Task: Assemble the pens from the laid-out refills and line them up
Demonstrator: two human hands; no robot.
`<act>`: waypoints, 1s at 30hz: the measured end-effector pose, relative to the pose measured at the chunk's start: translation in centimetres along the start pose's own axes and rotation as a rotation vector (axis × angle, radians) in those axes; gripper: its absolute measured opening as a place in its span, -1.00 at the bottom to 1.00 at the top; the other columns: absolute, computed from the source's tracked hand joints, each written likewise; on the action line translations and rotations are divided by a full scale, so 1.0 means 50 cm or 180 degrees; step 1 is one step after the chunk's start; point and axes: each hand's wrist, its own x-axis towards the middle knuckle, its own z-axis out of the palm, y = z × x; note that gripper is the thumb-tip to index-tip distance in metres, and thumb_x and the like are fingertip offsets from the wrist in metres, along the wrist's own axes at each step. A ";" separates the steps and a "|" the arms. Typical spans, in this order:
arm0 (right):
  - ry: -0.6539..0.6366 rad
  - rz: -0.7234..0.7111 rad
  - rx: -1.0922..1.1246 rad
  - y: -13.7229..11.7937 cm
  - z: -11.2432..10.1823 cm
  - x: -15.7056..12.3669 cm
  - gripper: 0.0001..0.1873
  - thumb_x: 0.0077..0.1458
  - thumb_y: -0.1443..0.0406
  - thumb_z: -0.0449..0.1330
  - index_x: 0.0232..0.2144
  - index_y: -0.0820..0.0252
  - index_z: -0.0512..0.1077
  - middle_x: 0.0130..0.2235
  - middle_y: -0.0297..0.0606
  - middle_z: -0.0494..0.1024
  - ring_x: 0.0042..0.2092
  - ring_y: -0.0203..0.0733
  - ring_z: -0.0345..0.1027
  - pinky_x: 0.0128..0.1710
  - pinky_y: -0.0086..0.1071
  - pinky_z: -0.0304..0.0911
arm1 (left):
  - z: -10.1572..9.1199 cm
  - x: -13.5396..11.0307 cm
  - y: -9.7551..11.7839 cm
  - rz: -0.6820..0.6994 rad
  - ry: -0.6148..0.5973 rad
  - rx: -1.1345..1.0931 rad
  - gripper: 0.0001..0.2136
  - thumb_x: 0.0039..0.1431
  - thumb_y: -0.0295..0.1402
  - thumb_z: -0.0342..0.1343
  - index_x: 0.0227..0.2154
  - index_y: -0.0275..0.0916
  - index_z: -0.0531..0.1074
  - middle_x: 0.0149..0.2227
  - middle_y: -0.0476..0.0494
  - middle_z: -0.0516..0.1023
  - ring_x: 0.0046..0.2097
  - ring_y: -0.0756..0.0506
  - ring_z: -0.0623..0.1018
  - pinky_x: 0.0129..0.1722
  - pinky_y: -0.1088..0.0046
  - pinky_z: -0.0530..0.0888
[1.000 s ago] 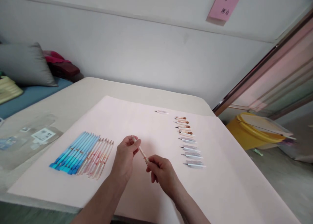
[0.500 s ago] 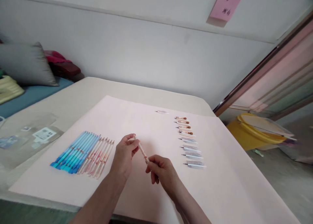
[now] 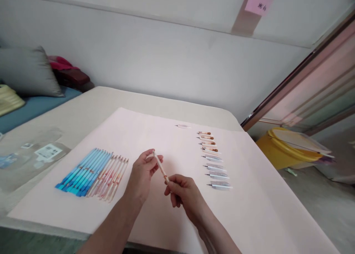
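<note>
Left hand [image 3: 142, 172] fingertips pinch the far end of a slim white pen barrel [image 3: 160, 167] with pinkish print; thumb on top, fingers curled under. Right hand [image 3: 184, 193] grips the near end of the same barrel, fingers closed round it. Barrel is held in the air between both hands, slanted, just above the pale pink sheet [image 3: 249, 209], near its middle.

Left of the hands, flat on the sheet: a tight row of blue pen barrels [image 3: 80, 171], touching side by side, and right beside them a row of white-pink barrels [image 3: 111, 178] of the same print as the held one. Right of the hands: a column of small pen tip pieces [image 3: 212, 159], brownish ones at the far end, clear silvery ones nearer, each apart from the next. One clear small piece [image 3: 183, 126] lies alone, further off.

Sheet covers a beige table [image 3: 91, 106]. Clear plastic bags [image 3: 30, 156] with labels at the table's left edge. Grey pillow [image 3: 26, 72] far left, yellow tub [image 3: 283, 148] on the floor right, pink note [image 3: 260, 0] on the wall.
</note>
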 end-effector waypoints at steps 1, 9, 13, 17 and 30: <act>0.0024 -0.0002 -0.0032 0.000 0.000 0.000 -0.79 0.00 0.20 0.16 -0.46 0.28 0.37 -0.50 -0.33 0.47 -0.68 -0.48 0.14 -0.68 -0.51 -0.10 | -0.001 0.001 -0.002 0.0018 0.0068 0.0058 -0.61 -0.13 -0.33 0.25 -0.18 -0.24 0.38 -0.38 -0.10 0.50 -0.22 -0.06 0.48 -0.16 0.35 0.35; -0.0010 0.0028 0.0062 0.002 0.002 0.002 -0.74 0.01 0.15 0.16 -0.42 0.28 0.39 -0.50 -0.32 0.47 -0.68 -0.48 0.14 -0.67 -0.50 -0.11 | -0.007 0.003 -0.001 -0.0039 -0.0006 0.0049 -0.56 -0.16 -0.36 0.26 -0.13 -0.27 0.38 -0.36 -0.15 0.51 -0.18 -0.09 0.48 -0.12 0.32 0.33; -0.0001 0.0020 0.0009 0.001 0.002 0.000 -0.76 0.01 0.17 0.16 -0.45 0.28 0.38 -0.50 -0.33 0.47 -0.68 -0.48 0.15 -0.67 -0.50 -0.13 | -0.007 0.005 -0.002 0.0046 0.0206 0.0353 -0.56 -0.16 -0.33 0.27 -0.14 -0.25 0.38 -0.41 -0.04 0.45 -0.30 -0.01 0.46 -0.15 0.36 0.33; -0.0125 0.0127 0.0331 0.001 0.000 -0.003 -0.74 0.00 0.15 0.19 -0.42 0.28 0.39 -0.50 -0.32 0.47 -0.69 -0.49 0.12 -0.67 -0.50 -0.17 | -0.009 0.008 0.000 0.0064 -0.0013 0.0178 -0.55 -0.19 -0.40 0.27 -0.13 -0.28 0.39 -0.49 -0.03 0.44 -0.28 -0.04 0.48 -0.15 0.36 0.34; -0.0678 0.0731 0.2056 0.019 0.008 -0.006 -0.76 -0.07 0.22 0.27 -0.41 0.30 0.40 -0.54 -0.34 0.43 -0.72 -0.58 -0.09 -0.69 -0.54 -0.27 | -0.001 -0.005 0.016 -0.0102 -0.0457 -0.0204 -0.54 -0.10 -0.40 0.23 -0.06 -0.28 0.34 -0.42 -0.14 0.52 -0.28 -0.04 0.49 -0.17 0.38 0.36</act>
